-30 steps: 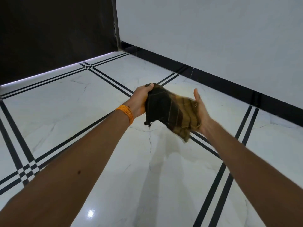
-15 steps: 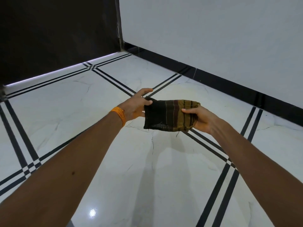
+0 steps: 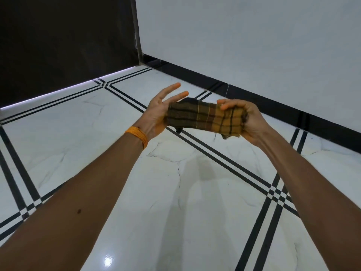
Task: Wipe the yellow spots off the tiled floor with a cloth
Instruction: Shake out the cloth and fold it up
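A folded checked cloth [image 3: 205, 118], dark brown at its left end and mustard yellow at its right, hangs in the air between my two hands above the white tiled floor [image 3: 175, 192]. My right hand [image 3: 248, 120] grips the yellow end with curled fingers. My left hand [image 3: 158, 112] has its palm against the dark end, fingers straight and spread; an orange band circles that wrist. No yellow spots show on the floor from here.
The glossy white marble floor has black double-line borders crossing at the right [image 3: 277, 194] and left [image 3: 29, 208]. A white wall with a black skirting [image 3: 273, 98] runs along the right. A dark wall [image 3: 68, 36] stands at the back left.
Both hands rose and the cloth turned its checked side towards me. My left hand's fingers straightened off the cloth, while my right hand closed more tightly round the yellow end.
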The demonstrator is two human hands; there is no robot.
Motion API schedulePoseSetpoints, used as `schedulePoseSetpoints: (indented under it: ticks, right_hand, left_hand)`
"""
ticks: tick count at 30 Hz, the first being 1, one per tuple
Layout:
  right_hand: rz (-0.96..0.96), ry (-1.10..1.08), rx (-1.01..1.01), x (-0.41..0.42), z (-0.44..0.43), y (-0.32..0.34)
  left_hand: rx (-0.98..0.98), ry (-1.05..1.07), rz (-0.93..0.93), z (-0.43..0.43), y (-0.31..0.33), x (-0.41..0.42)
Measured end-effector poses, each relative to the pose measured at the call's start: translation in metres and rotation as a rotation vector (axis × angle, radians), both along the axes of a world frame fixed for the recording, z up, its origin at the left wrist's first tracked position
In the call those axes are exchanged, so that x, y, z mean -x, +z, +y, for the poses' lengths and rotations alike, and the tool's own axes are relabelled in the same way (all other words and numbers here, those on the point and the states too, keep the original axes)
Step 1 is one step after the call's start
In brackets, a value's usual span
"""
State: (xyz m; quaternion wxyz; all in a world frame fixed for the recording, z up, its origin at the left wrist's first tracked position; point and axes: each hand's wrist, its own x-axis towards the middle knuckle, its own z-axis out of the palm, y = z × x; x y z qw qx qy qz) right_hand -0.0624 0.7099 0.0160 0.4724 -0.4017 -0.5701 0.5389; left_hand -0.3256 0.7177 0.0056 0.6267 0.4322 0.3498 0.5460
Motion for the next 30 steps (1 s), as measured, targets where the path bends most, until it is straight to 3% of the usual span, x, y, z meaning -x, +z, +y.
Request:
schedulePoseSetpoints:
  ticks: [7, 11, 15, 19, 24, 30]
  right_hand:
    - [-0.152, 0.024, 0.067, -0.013, 0.006, -0.010]
    - [-0.374, 0.022, -0.025, -0.020, 0.009, -0.001]
    - [-0.572, 0.061, -0.162, -0.017, 0.009, 0.011]
    - [-0.732, 0.133, -0.104, -0.013, 0.009, 0.019]
    - [-0.636, 0.171, -0.038, -0.015, 0.006, 0.021]
    - [-0.745, 0.038, -0.116, -0.006, 0.014, 0.015]
  left_hand:
    - [0.019, -0.041, 0.151, -0.004, -0.018, 0.010]
    - [-0.026, -0.159, 0.387, -0.004, -0.019, 0.020]
    - [-0.058, -0.050, 0.492, -0.001, -0.017, 0.016]
    - [-0.063, 0.005, 0.513, -0.003, -0.014, 0.013]
    - [0.097, 0.072, 0.473, -0.004, -0.015, 0.008]
    - [-0.089, 0.105, 0.622, -0.008, -0.002, -0.006]
